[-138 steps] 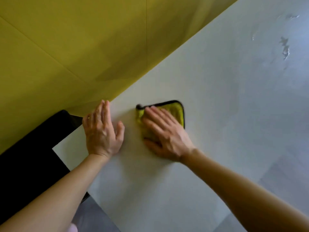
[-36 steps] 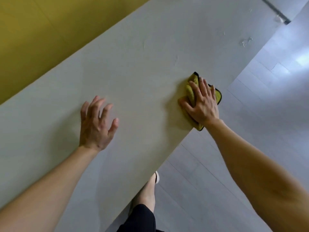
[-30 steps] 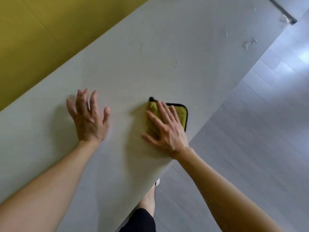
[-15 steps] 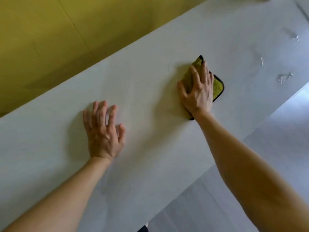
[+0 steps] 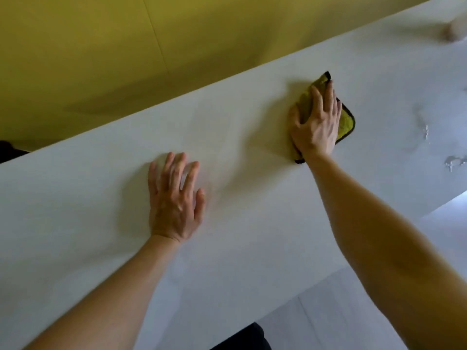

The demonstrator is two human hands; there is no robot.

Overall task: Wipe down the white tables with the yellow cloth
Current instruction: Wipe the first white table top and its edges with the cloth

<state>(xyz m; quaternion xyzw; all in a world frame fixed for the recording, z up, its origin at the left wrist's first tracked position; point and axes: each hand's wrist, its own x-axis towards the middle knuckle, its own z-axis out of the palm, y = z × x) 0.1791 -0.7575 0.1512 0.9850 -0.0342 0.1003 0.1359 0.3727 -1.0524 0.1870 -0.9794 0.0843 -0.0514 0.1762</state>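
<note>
Yellow cloth (image 5: 346, 122), black-edged, flat on the white tabletop (image 5: 252, 236) near its far edge, pressed beneath the right hand (image 5: 316, 130); fingers (image 5: 317, 102) straight and spread across it, curled round nothing. Well apart to the left, left hand (image 5: 174, 205) palm-down on bare tabletop, fingers extended. Water streaks (image 5: 454, 161) right of the cloth. Behind, yellow wall (image 5: 177, 46).

Head cam only, wide-angle, fwd + down, close over white table (image 5: 75, 198), frame tilted
</note>
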